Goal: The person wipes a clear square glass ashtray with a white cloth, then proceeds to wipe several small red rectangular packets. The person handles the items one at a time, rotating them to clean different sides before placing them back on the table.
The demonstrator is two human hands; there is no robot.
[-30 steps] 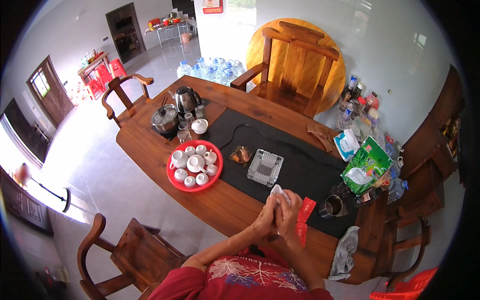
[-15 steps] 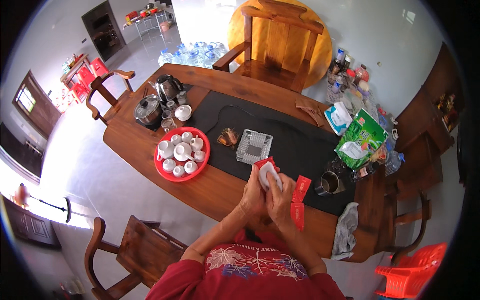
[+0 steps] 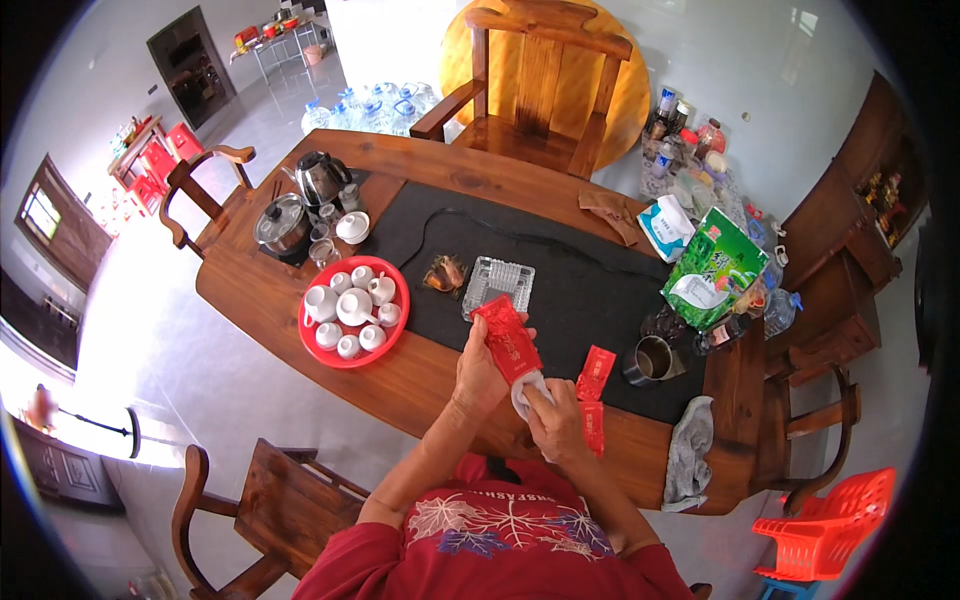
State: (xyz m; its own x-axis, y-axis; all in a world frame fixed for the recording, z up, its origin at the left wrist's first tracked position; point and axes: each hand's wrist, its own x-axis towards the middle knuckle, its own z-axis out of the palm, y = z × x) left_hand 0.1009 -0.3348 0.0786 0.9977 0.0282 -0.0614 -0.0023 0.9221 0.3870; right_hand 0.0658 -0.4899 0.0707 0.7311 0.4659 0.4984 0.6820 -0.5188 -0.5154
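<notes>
Currently left hand (image 3: 482, 376) grasping red packet (image 3: 508, 338); right hand (image 3: 560, 426) pinching white cloth (image 3: 523, 396) at packet's near end.

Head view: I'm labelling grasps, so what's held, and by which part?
Left hand holds a red packet by its sides; right hand grips a soft white piece by its right side.

Held red packet (image 3: 508, 342) seen as glossy, foil-like; table (image 3: 480, 180) finished in shiny wood; red tray (image 3: 403, 300) made of smooth plastic; grey cloth (image 3: 690, 455) matt, rough.
</notes>
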